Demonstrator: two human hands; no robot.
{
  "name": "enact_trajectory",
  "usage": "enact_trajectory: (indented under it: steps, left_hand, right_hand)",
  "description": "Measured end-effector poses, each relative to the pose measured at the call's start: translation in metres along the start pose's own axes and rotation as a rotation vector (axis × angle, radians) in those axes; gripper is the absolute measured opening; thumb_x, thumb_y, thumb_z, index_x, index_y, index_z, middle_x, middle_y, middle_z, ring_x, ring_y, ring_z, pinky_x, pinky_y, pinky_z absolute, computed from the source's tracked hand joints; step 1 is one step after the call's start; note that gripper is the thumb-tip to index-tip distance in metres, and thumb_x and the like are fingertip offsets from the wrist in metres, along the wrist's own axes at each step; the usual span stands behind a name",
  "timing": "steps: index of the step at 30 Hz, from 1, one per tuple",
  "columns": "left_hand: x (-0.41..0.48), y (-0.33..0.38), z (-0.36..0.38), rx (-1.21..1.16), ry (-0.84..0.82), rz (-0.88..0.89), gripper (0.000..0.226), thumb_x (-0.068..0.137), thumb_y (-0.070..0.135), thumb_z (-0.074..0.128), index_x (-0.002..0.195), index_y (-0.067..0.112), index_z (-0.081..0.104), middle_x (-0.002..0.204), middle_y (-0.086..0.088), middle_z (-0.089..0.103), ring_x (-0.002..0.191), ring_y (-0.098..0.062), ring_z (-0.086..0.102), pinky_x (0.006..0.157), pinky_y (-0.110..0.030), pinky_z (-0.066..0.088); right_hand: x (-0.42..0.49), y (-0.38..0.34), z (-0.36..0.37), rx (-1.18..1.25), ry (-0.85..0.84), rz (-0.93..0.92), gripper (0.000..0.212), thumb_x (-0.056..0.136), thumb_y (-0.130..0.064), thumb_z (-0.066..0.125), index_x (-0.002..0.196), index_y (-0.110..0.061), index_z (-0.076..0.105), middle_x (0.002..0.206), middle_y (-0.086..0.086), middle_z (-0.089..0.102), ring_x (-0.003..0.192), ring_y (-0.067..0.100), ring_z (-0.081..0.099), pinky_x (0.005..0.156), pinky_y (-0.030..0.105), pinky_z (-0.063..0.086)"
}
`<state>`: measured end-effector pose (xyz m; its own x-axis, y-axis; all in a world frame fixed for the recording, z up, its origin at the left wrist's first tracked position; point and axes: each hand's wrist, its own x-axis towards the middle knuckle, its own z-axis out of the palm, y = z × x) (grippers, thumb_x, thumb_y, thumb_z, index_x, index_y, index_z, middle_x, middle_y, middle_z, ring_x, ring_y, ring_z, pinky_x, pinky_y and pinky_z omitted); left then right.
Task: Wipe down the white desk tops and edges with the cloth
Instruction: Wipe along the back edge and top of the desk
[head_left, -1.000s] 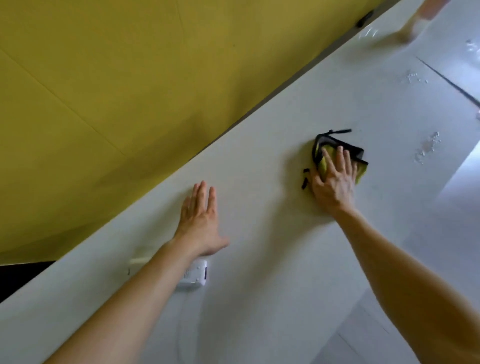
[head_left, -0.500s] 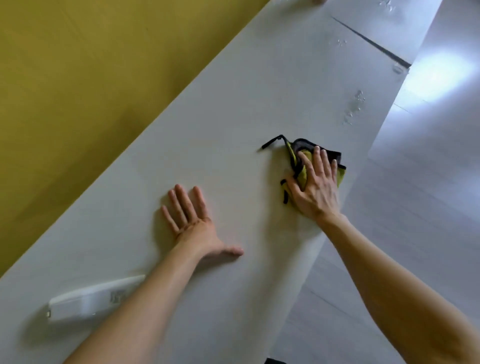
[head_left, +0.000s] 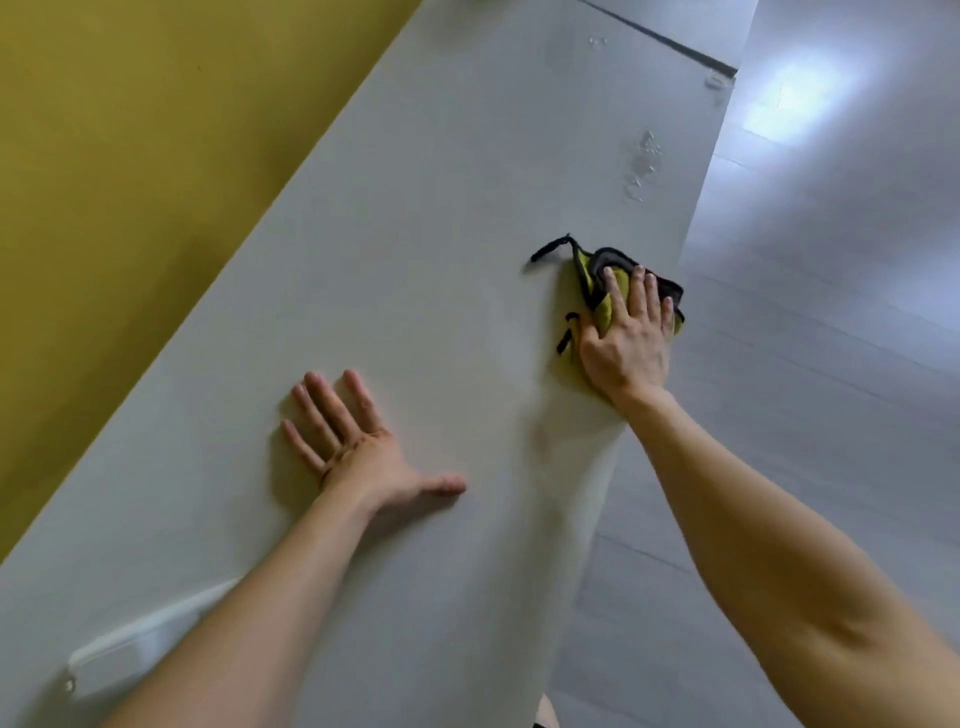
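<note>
Hands flat on desk (head_left: 441, 234), right hand (head_left: 626, 348) pressing cloth (head_left: 597, 291)

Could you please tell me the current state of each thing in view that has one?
cloth: bunched, pressed on the desk near its edge.
right hand: fingers straight, presses the cloth.
left hand: fingers spread, rests flat on the desk.
desk: droplets lie beyond the cloth.
white device: lying flat, partly behind the left forearm.

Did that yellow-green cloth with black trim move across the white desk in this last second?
Yes. The yellow-green cloth with black trim, pressed under the right hand, has slid away from the yellow wall to the white desk's floor-side edge.
</note>
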<state>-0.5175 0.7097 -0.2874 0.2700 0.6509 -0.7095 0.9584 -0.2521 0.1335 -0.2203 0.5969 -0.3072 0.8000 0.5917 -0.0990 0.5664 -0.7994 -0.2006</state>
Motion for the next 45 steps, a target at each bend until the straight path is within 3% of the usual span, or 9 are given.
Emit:
enact_trajectory:
  steps: [8,15,22,24,31,36,40,42,45]
  left_hand:
    - [-0.006,0.002,-0.004,-0.011,0.012,0.024,0.199,0.028,0.107,0.071,0.152,0.009,-0.049,0.153,-0.035,-0.056,0.144,-0.047,-0.055,0.122,-0.070,-0.025]
    - [-0.006,0.002,-0.005,-0.021,-0.007,0.027,0.198,0.032,0.104,0.075,0.152,0.007,-0.049,0.150,-0.035,-0.058,0.142,-0.047,-0.057,0.121,-0.070,-0.027]
    - [-0.006,0.004,-0.007,-0.017,0.010,-0.009,0.193,0.041,0.098,0.081,0.149,0.010,-0.054,0.150,-0.033,-0.059,0.143,-0.047,-0.056,0.122,-0.070,-0.026]
    - [-0.005,0.005,-0.008,-0.019,-0.020,-0.018,0.198,0.031,0.104,0.075,0.146,0.010,-0.056,0.147,-0.032,-0.062,0.140,-0.046,-0.059,0.120,-0.070,-0.028]
    - [-0.001,0.003,-0.005,-0.006,-0.052,-0.069,0.197,0.031,0.103,0.076,0.144,0.012,-0.058,0.147,-0.028,-0.064,0.139,-0.044,-0.061,0.122,-0.069,-0.027]
    - [-0.005,0.008,-0.011,0.012,-0.074,-0.124,0.198,0.025,0.106,0.074,0.142,0.016,-0.059,0.145,-0.024,-0.068,0.137,-0.040,-0.064,0.125,-0.066,-0.025]
    - [-0.008,0.011,-0.016,-0.005,-0.096,-0.145,0.198,0.029,0.099,0.082,0.145,0.018,-0.057,0.142,-0.020,-0.071,0.137,-0.038,-0.065,0.125,-0.063,-0.027]
    - [-0.007,0.012,-0.018,-0.036,-0.100,-0.155,0.199,0.031,0.095,0.086,0.143,0.019,-0.060,0.141,-0.018,-0.072,0.138,-0.037,-0.064,0.125,-0.063,-0.026]
    - [-0.008,0.012,-0.014,-0.013,-0.086,-0.150,0.198,0.031,0.094,0.085,0.143,0.017,-0.059,0.143,-0.019,-0.070,0.139,-0.037,-0.063,0.125,-0.062,-0.027]
  right_hand:
    - [-0.103,-0.042,0.025,0.022,-0.096,-0.792,0.073,0.103,-0.054,0.058,0.169,-0.031,0.036,0.181,0.006,0.018,0.169,0.024,0.010,0.137,0.052,0.011]
    - [-0.016,-0.019,0.003,0.034,-0.013,-0.064,0.086,0.094,-0.070,0.031,0.173,-0.037,0.018,0.183,0.004,0.003,0.169,0.020,-0.003,0.136,0.051,-0.001]
    - [-0.103,-0.045,0.019,0.014,-0.186,-1.037,0.068,0.110,-0.061,0.048,0.171,-0.034,0.031,0.182,0.003,0.014,0.169,0.024,0.006,0.137,0.051,0.009]
    - [-0.055,-0.020,0.012,-0.014,-0.196,-1.027,0.068,0.110,-0.058,0.050,0.171,-0.033,0.032,0.181,0.002,0.016,0.169,0.023,0.008,0.137,0.053,0.012]
    - [0.074,-0.024,-0.005,0.017,-0.037,-0.243,0.083,0.098,-0.065,0.035,0.173,-0.034,0.021,0.183,0.007,0.006,0.169,0.024,0.000,0.135,0.056,0.003]
    - [-0.028,-0.065,0.017,0.007,-0.176,-1.043,0.073,0.106,-0.062,0.050,0.170,-0.034,0.033,0.181,0.011,0.013,0.169,0.029,0.003,0.135,0.057,0.009]
    - [0.002,-0.051,0.018,0.013,-0.264,-1.309,0.068,0.110,-0.056,0.049,0.171,-0.032,0.031,0.182,0.005,0.014,0.169,0.025,0.004,0.136,0.055,0.011]
    - [0.061,-0.034,0.009,0.019,-0.219,-1.312,0.067,0.108,-0.052,0.052,0.170,-0.030,0.036,0.180,0.006,0.020,0.169,0.026,0.010,0.134,0.057,0.017]
    - [0.153,-0.018,-0.008,0.031,-0.091,-0.875,0.071,0.105,-0.060,0.046,0.170,-0.030,0.036,0.180,0.007,0.022,0.169,0.026,0.012,0.134,0.057,0.017]
